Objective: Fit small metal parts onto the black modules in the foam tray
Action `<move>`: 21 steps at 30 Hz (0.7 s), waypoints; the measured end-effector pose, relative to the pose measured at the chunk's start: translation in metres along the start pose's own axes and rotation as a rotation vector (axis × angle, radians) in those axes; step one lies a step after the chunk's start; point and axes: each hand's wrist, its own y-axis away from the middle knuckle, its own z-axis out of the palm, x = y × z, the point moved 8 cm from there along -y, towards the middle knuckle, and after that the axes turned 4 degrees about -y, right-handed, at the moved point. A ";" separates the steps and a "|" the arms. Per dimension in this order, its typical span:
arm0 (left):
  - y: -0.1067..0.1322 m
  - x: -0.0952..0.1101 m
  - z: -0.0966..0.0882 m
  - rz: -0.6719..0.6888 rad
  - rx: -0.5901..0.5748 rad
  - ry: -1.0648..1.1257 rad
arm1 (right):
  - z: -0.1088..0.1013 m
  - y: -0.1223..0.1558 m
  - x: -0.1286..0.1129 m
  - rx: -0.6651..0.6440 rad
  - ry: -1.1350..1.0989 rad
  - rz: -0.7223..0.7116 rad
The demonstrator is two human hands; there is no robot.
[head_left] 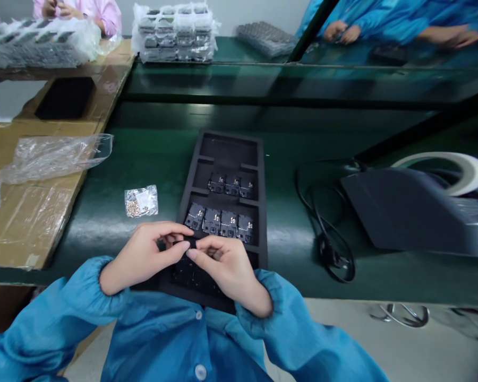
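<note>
Both my hands meet above the near part of a black foam tray (263, 212). My left hand (147, 252) pinches a small dark part (191, 242), mostly covered by the fingers. From the other side, the thumb and forefinger of my right hand (227, 262) close on the same part. Just beyond the fingertips, a row of several small black circuit boards (212, 221) lies in one compartment. Farther up, three more black boards (231, 184) sit in another. Dark pieces in the nearest compartment are partly hidden under my hands.
A small clear bag of tiny metal parts (141, 201) lies left of the tray. Cardboard (63, 212) with a plastic bag (56, 156) covers the left side. A dark box-like device (406, 209), a black cable (324, 239) and a tape roll (446, 159) are right. Wrapped stacks (175, 33) and other people stand beyond.
</note>
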 end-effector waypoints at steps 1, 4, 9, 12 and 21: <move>0.002 -0.003 0.002 -0.007 -0.018 0.014 | -0.002 0.002 0.000 0.016 0.005 -0.013; 0.007 -0.013 0.009 -0.049 -0.046 0.066 | -0.009 0.004 0.005 0.042 -0.029 -0.016; 0.007 -0.025 0.019 -0.133 -0.019 0.103 | -0.021 0.006 0.012 0.048 -0.073 -0.002; 0.003 -0.021 0.024 -0.125 -0.025 0.056 | -0.028 0.007 0.008 0.057 -0.033 -0.056; -0.011 0.043 0.043 0.478 0.099 -0.717 | -0.056 -0.009 -0.002 0.117 0.048 -0.179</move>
